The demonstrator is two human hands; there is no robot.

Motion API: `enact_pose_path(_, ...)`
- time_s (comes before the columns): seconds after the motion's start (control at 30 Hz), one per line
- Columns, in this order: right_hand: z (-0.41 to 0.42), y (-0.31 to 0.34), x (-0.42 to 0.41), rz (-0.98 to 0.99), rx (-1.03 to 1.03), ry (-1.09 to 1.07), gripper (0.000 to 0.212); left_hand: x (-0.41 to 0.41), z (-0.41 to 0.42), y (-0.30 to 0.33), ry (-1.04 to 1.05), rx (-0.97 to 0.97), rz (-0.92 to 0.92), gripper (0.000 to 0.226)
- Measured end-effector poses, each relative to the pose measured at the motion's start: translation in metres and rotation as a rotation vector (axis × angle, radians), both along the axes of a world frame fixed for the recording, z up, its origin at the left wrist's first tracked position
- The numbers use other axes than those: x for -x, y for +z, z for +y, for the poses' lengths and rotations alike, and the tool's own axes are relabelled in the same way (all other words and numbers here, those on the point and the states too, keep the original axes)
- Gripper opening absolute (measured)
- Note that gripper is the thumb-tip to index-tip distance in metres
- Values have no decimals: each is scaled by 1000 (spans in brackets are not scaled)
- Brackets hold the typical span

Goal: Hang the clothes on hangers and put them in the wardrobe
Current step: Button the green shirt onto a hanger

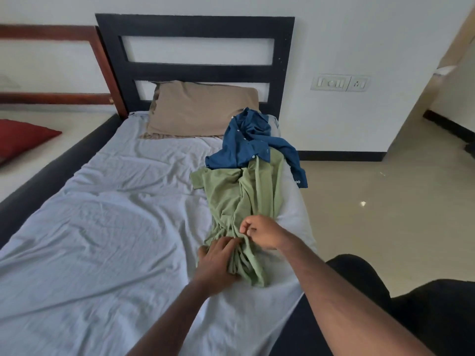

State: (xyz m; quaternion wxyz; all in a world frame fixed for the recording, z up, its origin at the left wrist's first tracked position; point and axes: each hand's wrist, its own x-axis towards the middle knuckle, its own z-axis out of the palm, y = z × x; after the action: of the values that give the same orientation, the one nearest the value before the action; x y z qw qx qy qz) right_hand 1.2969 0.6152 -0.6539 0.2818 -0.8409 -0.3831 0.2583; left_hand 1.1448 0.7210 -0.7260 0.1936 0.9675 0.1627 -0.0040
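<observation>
A crumpled green shirt (pixel 239 196) lies along the right side of the bed (pixel 108 206). A blue button shirt (pixel 250 142) is heaped just beyond it, one sleeve hanging over the bed's right edge. My left hand (pixel 218 260) rests on the near end of the green shirt, its fingers digging into the folds. My right hand (pixel 262 231) is just to the right, fingers curled and pinching a fold of the same shirt. No hanger or wardrobe is in view.
A tan pillow (pixel 200 109) leans against the black headboard (pixel 195 70). A second bed with a red pillow (pixel 23 137) stands at the left. Tiled floor (pixel 372 206) lies to the right. My dark-clad knees (pixel 411 312) are at lower right.
</observation>
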Motion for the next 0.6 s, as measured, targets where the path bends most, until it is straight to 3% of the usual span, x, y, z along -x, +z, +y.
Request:
enact_pose_path(0.07, -7, 7, 3, 0, 131, 105, 49, -8, 6, 13, 98, 93, -97, 58)
enact_pose_path(0.17, -13, 20, 6, -54, 93, 156, 79, -23, 25, 58, 203, 611, -379, 37)
enact_pose_path(0.2, -12, 32, 6, -69, -37, 112, 79, -30, 32, 85, 179, 691, -432, 37)
enact_pose_path(0.27, -1, 64, -3, -59, -380, -43, 48, -43, 46, 147, 123, 767, -496, 29)
enact_pose_path(0.33, 13, 113, -17, -84, -603, -171, 15, -53, 58, 215, 99, 765, -564, 24)
enact_pose_path(0.47, 17, 230, -45, -164, -773, -334, 38, -42, 96, 343, -63, 555, -471, 24)
enact_pose_path(0.53, 12, 272, -60, -213, -796, -381, 35, -32, 109, 390, -104, 318, -356, 49)
enact_pose_path(0.6, 6, 307, -69, -279, -818, -355, 22, -27, 120, 425, -76, 206, -379, 39)
